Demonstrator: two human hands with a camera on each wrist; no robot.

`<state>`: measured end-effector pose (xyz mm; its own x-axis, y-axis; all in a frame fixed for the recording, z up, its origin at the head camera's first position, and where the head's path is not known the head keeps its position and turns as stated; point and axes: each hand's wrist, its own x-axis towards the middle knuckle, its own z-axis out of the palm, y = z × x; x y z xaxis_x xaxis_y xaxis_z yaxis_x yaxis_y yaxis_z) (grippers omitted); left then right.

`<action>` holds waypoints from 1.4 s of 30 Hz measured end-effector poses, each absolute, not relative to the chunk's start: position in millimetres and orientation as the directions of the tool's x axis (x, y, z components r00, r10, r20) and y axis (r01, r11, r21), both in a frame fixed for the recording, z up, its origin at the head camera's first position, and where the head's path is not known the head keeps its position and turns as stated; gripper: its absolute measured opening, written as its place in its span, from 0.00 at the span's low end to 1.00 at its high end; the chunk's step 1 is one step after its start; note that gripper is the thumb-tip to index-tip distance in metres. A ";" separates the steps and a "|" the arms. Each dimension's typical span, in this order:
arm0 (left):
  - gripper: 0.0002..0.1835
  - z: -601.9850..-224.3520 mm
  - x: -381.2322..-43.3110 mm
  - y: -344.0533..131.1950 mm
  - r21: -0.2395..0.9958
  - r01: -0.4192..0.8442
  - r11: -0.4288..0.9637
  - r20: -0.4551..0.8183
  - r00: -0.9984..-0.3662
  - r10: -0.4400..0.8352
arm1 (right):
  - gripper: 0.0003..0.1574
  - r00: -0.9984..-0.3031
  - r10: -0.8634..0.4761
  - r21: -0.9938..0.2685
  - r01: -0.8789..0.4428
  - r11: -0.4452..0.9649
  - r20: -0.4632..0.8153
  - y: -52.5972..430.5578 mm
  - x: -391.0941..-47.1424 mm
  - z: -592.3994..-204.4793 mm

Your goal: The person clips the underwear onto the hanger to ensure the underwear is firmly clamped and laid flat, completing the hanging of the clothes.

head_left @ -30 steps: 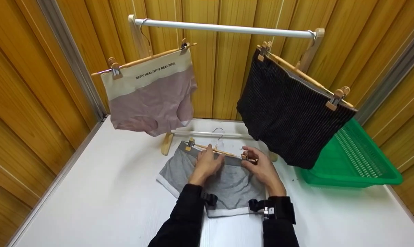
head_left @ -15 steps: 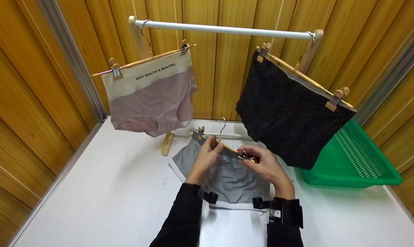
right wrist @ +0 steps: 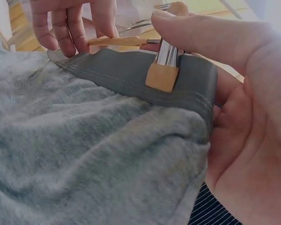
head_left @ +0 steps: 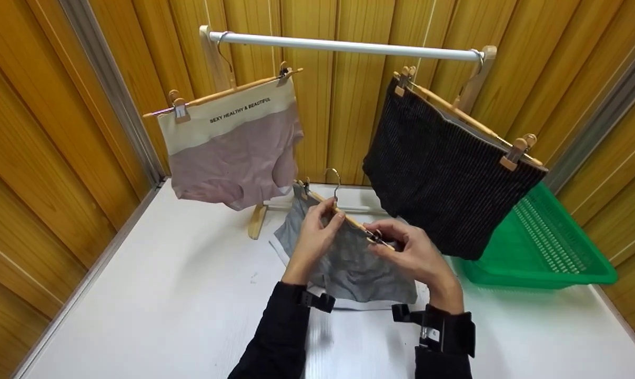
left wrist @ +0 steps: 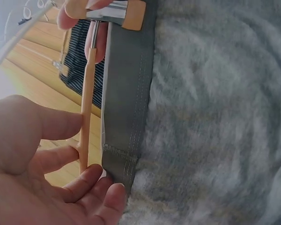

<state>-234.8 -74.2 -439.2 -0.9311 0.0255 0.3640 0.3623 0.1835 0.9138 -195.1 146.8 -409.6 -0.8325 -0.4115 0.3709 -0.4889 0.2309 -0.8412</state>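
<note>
Grey boxer briefs [head_left: 362, 273] with a dark grey waistband [left wrist: 124, 93] and pale hems hang from a wooden clip hanger [head_left: 355, 222], tilted above the white table. Near the middle of the hanger bar, my left hand [head_left: 314, 237] pinches it between thumb and fingers. At the right end, my right hand [head_left: 420, 255] grips the clip [right wrist: 163, 75], its thumb on the clip's top. That clip bites the waistband. The far-left clip [head_left: 303, 189] also sits on the waistband, and the metal hook [head_left: 334, 179] points up.
Behind stands a rack with a white rail [head_left: 343, 46]. Pink-and-cream briefs [head_left: 233, 147] hang at its left, black striped briefs [head_left: 449, 168] at its right. A green basket [head_left: 538, 276] stands on the table [head_left: 154, 295] at the right. Wood-look walls [head_left: 328, 116] enclose the back and sides.
Both hands have lifted the hanger with the grey boxer briefs off the table, and its left end has swung up and away. The right hand has stayed at the right clip.
</note>
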 end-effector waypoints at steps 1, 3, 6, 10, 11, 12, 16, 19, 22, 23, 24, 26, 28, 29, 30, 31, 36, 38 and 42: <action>0.24 -437.3 -233.5 -75.4 0.910 0.373 0.180 0.374 -0.927 0.029 | 0.21 -0.835 -0.407 -0.842 -0.487 0.233 0.370 145.5 -193.4 -407.4; 0.22 -434.2 -231.2 -77.5 0.908 0.383 0.167 0.384 -0.923 0.030 | 0.22 -0.839 -0.396 -0.845 -0.483 0.230 0.372 142.4 -190.3 -402.8; 0.20 -429.8 -228.5 -79.1 0.909 0.390 0.149 0.392 -0.920 0.016 | 0.24 -0.847 -0.384 -0.848 -0.475 0.235 0.368 135.8 -184.8 -395.3; 0.22 -424.6 -226.9 -78.5 0.921 0.372 0.113 0.373 -0.928 0.010 | 0.31 -0.858 -0.379 -0.861 -0.452 0.233 0.347 126.2 -177.2 -386.4; 0.22 -423.7 -226.9 -78.3 0.925 0.366 0.103 0.367 -0.930 0.013 | 0.32 -0.861 -0.379 -0.863 -0.446 0.239 0.340 123.5 -175.6 -384.5; 0.23 -422.4 -226.5 -78.1 0.927 0.362 0.094 0.362 -0.932 0.015 | 0.33 -0.864 -0.380 -0.865 -0.439 0.244 0.331 120.5 -174.0 -382.8; 0.25 -418.6 -225.4 -77.2 0.925 0.373 0.072 0.372 -0.928 0.022 | 0.35 -0.876 -0.371 -0.877 -0.413 0.247 0.308 108.7 -168.8 -376.0; 0.27 -416.9 -224.2 -76.0 0.921 0.386 0.050 0.385 -0.922 0.033 | 0.35 -0.883 -0.355 -0.890 -0.398 0.222 0.306 102.0 -165.5 -372.7; 0.27 -417.4 -224.7 -73.2 0.915 0.402 0.009 0.401 -0.914 0.051 | 0.35 -0.889 -0.338 -0.901 -0.387 0.197 0.308 98.8 -161.8 -370.4; 0.27 -417.4 -225.2 -72.1 0.915 0.404 -0.001 0.404 -0.913 0.055 | 0.36 -0.892 -0.334 -0.904 -0.380 0.194 0.303 98.4 -160.3 -369.6; 0.27 -417.4 -225.9 -70.8 0.913 0.409 -0.010 0.409 -0.911 0.059 | 0.37 -0.894 -0.331 -0.907 -0.376 0.191 0.301 98.2 -158.9 -368.9; 0.27 -415.9 -227.2 -68.2 0.908 0.418 -0.022 0.419 -0.905 0.070 | 0.38 -0.897 -0.324 -0.909 -0.371 0.188 0.299 97.9 -156.1 -366.9; 0.27 -411.3 -228.5 -66.1 0.903 0.428 -0.029 0.429 -0.900 0.084 | 0.40 -0.902 -0.307 -0.907 -0.372 0.196 0.304 97.6 -153.3 -364.5; 0.27 -408.1 -229.2 -65.6 0.902 0.432 -0.027 0.432 -0.897 0.090 | 0.40 -0.906 -0.294 -0.906 -0.371 0.202 0.305 97.1 -152.2 -363.3; 0.27 -404.7 -229.9 -65.3 0.896 0.443 -0.022 0.443 -0.891 0.096 | 0.40 -0.907 -0.280 -0.906 -0.374 0.200 0.313 96.4 -151.0 -361.9; 0.27 -400.8 -230.3 -65.2 0.891 0.454 -0.016 0.453 -0.886 0.102 | 0.40 -0.909 -0.264 -0.905 -0.377 0.196 0.322 95.4 -149.6 -360.3; 0.28 -377.5 -233.5 -66.4 0.863 0.504 0.039 0.494 -0.857 0.143 | 0.39 -0.914 -0.169 -0.900 -0.396 0.179 0.368 87.7 -144.7 -350.9; 0.29 -366.3 -236.8 -67.2 0.856 0.515 0.036 0.504 -0.848 0.163 | 0.38 -0.908 -0.139 -0.893 -0.416 0.171 0.396 84.0 -144.9 -344.8; 0.29 -342.8 -246.9 -69.7 0.847 0.531 -0.024 0.525 -0.830 0.189 | 0.38 -0.895 -0.111 -0.888 -0.443 0.123 0.431 78.4 -148.7 -328.1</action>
